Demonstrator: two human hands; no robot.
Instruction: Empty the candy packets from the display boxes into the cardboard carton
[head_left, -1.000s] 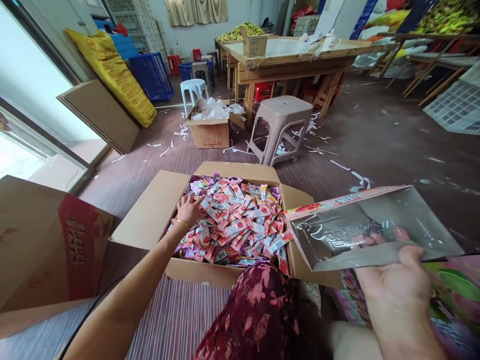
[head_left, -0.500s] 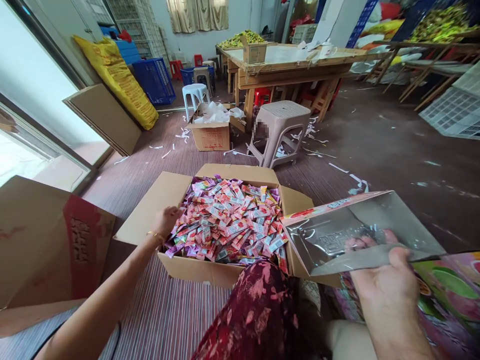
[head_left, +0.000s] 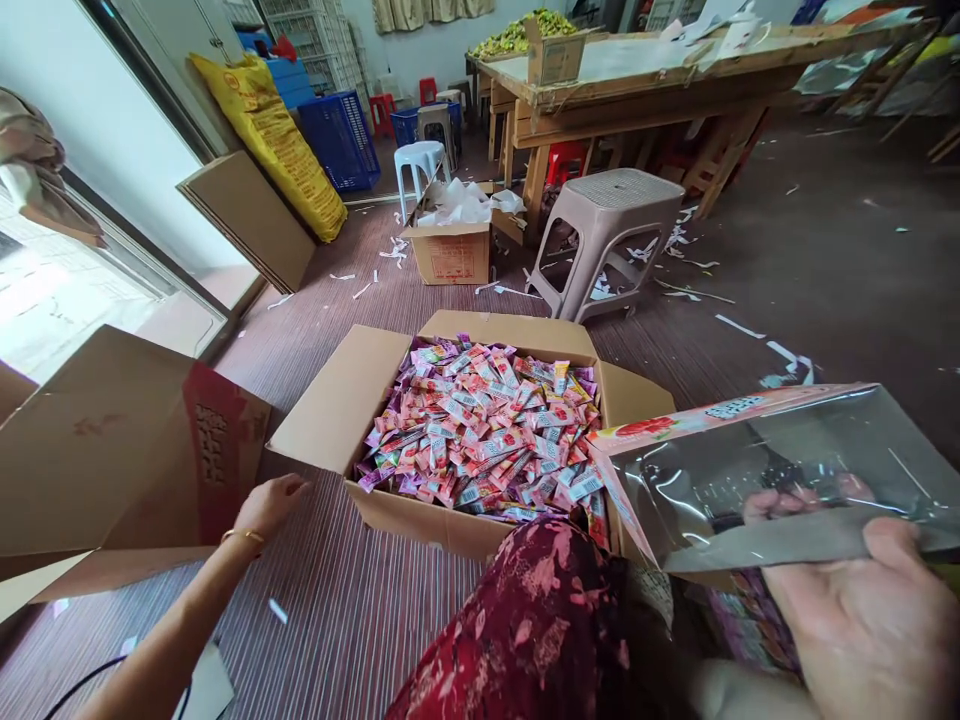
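My right hand grips the near wall of an empty printed display box. The thumb is on this side, and the fingers show through its clear plastic window. This box has a pink fruit-print edge and a greyish inside, and is tilted above the right flap of a cardboard carton. Loose snack sachets in pink and purple wrappers fill that carton. My left hand, fingers curled, hangs over the floor left of the carton, apart from it. Nothing shows in it, though its palm is hidden.
A large brown carton stands at left. Ahead are a plastic stool, a carton with white plastic and a wooden table. Paper scraps lie on the floor, including a white scrap below my left hand. A yellow sack leans behind.
My left hand has drawn back from the sachets' left edge, out past the carton's flap. The right hand still holds the display box. The view has shifted left and downward.
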